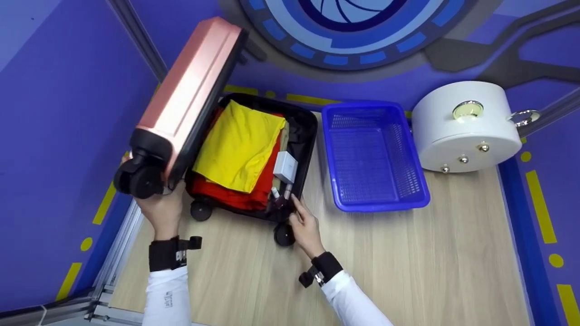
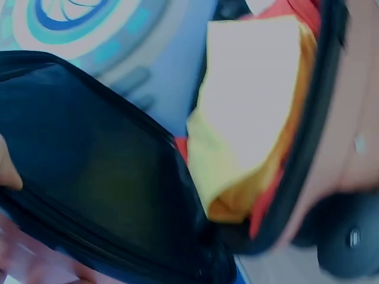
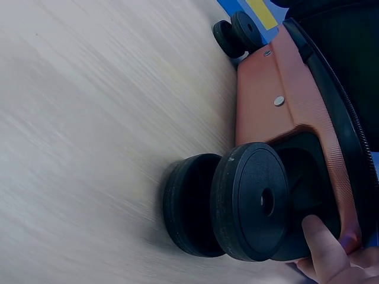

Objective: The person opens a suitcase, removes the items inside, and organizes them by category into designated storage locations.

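Observation:
A pink hard-shell suitcase (image 1: 312,136) lies open on the wooden surface, its lid (image 1: 195,77) tilted up at the left. My left hand (image 1: 161,210) grips the lid's edge by a wheel; its thumb (image 2: 9,168) rests on the dark lining. At the near right corner, my right hand (image 1: 308,226) holds the lower half, thumb (image 3: 325,251) against the recess beside a black wheel (image 3: 251,201). Inside lie a folded yellow cloth (image 1: 238,145), red cloth (image 1: 217,194) beneath it, a small white box (image 1: 286,167) and small tubes (image 1: 288,191).
A blue plastic basket (image 1: 385,207) stands right of the suitcase. Beyond it is a white rounded case (image 1: 466,122) with gold-coloured knobs and a ring handle. Blue and purple panels (image 1: 59,136) wall the left, back and right sides.

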Tool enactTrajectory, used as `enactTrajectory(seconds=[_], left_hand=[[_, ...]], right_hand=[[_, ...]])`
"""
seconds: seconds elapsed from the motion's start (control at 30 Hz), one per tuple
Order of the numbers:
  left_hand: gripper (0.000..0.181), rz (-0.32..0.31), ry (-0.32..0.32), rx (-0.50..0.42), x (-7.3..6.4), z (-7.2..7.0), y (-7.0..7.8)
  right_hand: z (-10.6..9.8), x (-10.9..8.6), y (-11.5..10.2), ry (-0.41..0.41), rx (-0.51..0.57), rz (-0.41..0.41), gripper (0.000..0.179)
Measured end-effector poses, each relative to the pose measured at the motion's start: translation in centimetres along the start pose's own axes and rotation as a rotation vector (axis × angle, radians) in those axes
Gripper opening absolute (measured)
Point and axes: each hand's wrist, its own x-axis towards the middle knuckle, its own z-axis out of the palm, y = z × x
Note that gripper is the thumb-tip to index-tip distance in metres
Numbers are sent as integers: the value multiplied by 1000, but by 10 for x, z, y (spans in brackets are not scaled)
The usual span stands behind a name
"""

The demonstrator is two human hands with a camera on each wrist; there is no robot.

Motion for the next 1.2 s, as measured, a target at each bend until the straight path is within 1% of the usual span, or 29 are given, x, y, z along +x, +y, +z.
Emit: enactTrajectory(seconds=[0.1,0.17,0.2,0.27,0.37,0.43,0.5,0.57,0.7,0.77,0.83,0.9,1.0,1.07,1.2], left_hand=[[82,-30,33,100,2,-4,6],[74,-64,53,124,6,-8,8],[70,-77,69,150,9,-11,8],[73,-94,82,163,16,-16,7],[75,-117,92,145,26,-24,2],[76,-134,92,114,32,-29,-5],[82,-164,88,88,37,-34,-12],[87,-218,84,69,42,-38,-21],[98,-323,72,30,53,-46,-39],[102,-365,61,-4,59,-50,-44],[104,-406,46,-14,64,-54,-47],[105,-441,28,13,68,-57,-47],[104,-471,1,67,71,-62,-47],[104,-469,-20,106,72,-63,-47],[105,-442,-47,148,72,-64,-51]], right_hand=[[-1,-3,4,-6,0,-4,54],[-2,-5,6,-12,0,-8,54],[-2,-6,6,-14,0,-12,54],[-2,-6,7,-14,5,-18,54],[-1,-5,6,-5,13,-22,54],[-1,-5,6,4,16,-18,54],[0,-5,2,11,22,-11,54],[0,-6,-5,12,29,-10,53],[-5,-10,-28,-1,40,-11,52],[-7,-11,-38,-9,42,-14,51],[-8,-11,-43,-11,42,-17,51],[-7,-11,-45,-9,46,-20,51],[-7,-10,-44,-5,55,-12,51],[-6,-10,-43,-1,61,-8,51],[-6,-10,-42,1,63,-17,51]])
